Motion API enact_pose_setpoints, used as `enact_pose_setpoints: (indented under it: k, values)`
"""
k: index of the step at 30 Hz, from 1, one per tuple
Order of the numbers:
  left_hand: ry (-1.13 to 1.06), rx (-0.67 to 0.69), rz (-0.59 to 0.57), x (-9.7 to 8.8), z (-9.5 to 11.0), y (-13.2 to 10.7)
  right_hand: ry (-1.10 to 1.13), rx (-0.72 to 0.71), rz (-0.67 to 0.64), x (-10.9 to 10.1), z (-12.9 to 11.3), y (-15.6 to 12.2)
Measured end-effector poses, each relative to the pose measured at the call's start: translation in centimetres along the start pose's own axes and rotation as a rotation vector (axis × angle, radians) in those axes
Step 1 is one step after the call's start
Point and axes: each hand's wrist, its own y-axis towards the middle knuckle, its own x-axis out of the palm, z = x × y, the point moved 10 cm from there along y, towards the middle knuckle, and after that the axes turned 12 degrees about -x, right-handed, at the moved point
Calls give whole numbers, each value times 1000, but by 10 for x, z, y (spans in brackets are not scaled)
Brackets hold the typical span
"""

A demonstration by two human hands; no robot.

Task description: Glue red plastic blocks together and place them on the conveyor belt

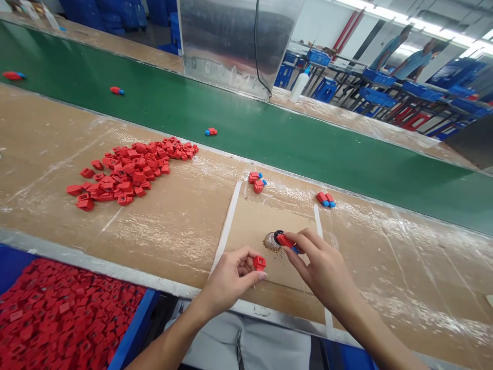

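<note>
Between the thumb and fingers of my left hand [235,270] is a small red hollow plastic block [259,263], its square opening facing up. My right hand [321,259] pinches a red and blue plastic piece [285,240]. The front end of that piece meets a small round dark-rimmed container [271,240] on the cardboard sheet [250,221]; whether it dips inside, I cannot tell. Beyond my hands lie two red pieces with blue tips [258,182]. Farther right, another red and blue pair [325,200] rests side by side.
A heap of red blocks [131,172] covers part of the bench at left. Below it stands a blue bin [133,329] full of red blocks. A green conveyor belt [162,105] runs behind, carrying several red and blue pieces. Across it are a metal panel [234,41] and a white bottle [299,86].
</note>
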Motion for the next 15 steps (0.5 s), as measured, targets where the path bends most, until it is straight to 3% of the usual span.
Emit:
enact_pose_setpoints:
  k: [15]
  values:
    - [-8, 6, 0, 0, -3, 0, -63, -12, 56, -3, -7, -2]
